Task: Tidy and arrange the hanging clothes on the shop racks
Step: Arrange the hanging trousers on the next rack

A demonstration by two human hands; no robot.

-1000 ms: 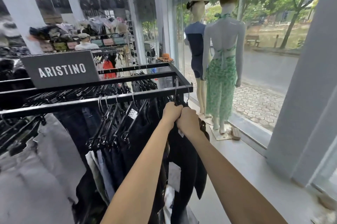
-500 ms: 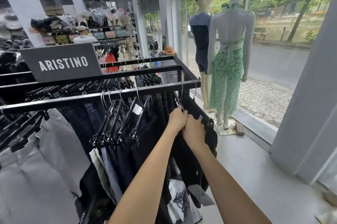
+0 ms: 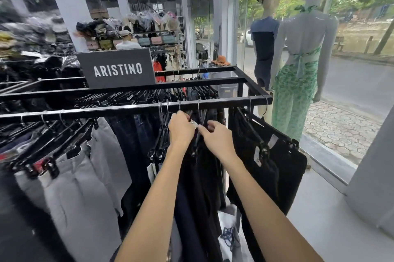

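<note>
A black metal rack (image 3: 223, 104) carries dark trousers on black clip hangers. My left hand (image 3: 181, 128) grips the top of a black hanger (image 3: 197, 134) just under the front rail, fingers closed around it. My right hand (image 3: 217, 138) sits right beside it, thumb and forefinger pinching the same hanger near its small white tag. Black trousers (image 3: 270, 161) hang apart at the rack's right end. Grey trousers (image 3: 85, 180) hang to the left.
An "ARISTINO" sign (image 3: 117, 69) stands on the rack top. Two dressed mannequins (image 3: 298, 70) stand by the shop window to the right. A grey pillar (image 3: 373, 176) rises at the right edge. Shelves of bags and caps (image 3: 132, 31) fill the back.
Both hands have left the black trousers at the rack's right end and moved left to a hanger in the middle bunch. The view has swung left, too.
</note>
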